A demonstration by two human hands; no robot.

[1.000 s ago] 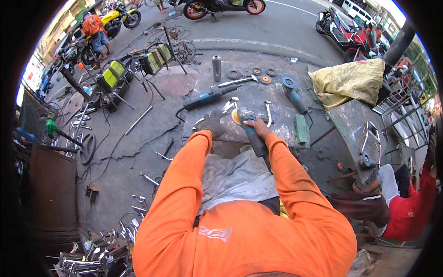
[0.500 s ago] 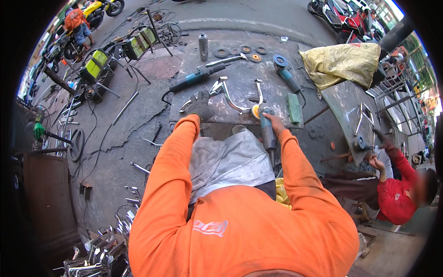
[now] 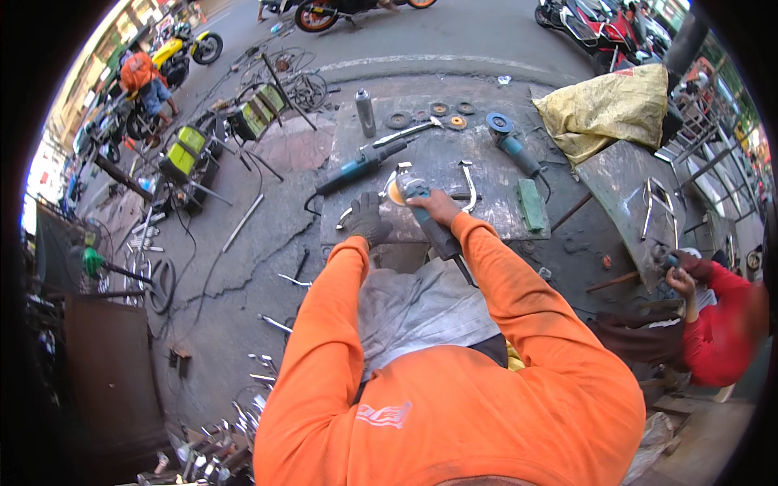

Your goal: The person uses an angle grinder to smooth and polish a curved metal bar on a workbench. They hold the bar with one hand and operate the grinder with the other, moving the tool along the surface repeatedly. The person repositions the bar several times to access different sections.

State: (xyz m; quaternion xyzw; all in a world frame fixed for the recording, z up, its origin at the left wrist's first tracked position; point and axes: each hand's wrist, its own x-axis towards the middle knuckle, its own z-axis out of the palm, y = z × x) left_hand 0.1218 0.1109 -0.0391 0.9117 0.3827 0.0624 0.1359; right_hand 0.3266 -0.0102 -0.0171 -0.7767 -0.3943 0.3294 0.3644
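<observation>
My left hand (image 3: 367,221), in a dark grey glove, is closed over the left end of a shiny bent metal bar (image 3: 472,197) lying on a worn metal work plate (image 3: 494,223). My bare right hand (image 3: 440,209) grips an angle grinder (image 3: 438,236) near its head. The grinder's yellowish disc (image 3: 395,192) is against or just over the bar's middle part; contact cannot be made out. The grinder's head and my right hand hide part of the bar. Grey cloth (image 3: 429,304) covers my lap below the plate.
A second grinder (image 3: 361,168) lies behind my left hand. A third grinder (image 3: 519,154), a green block (image 3: 532,204), several discs (image 3: 440,109) and a grey bottle (image 3: 365,113) are on the plate. A yellow sack (image 3: 604,109) lies far right; a co-worker in red (image 3: 729,328) sits at right.
My right hand has moved the grinder left, from the bar's right side to its middle, with the tool's body now slanting more. My left hand keeps its place on the bar. The view has shifted slightly.
</observation>
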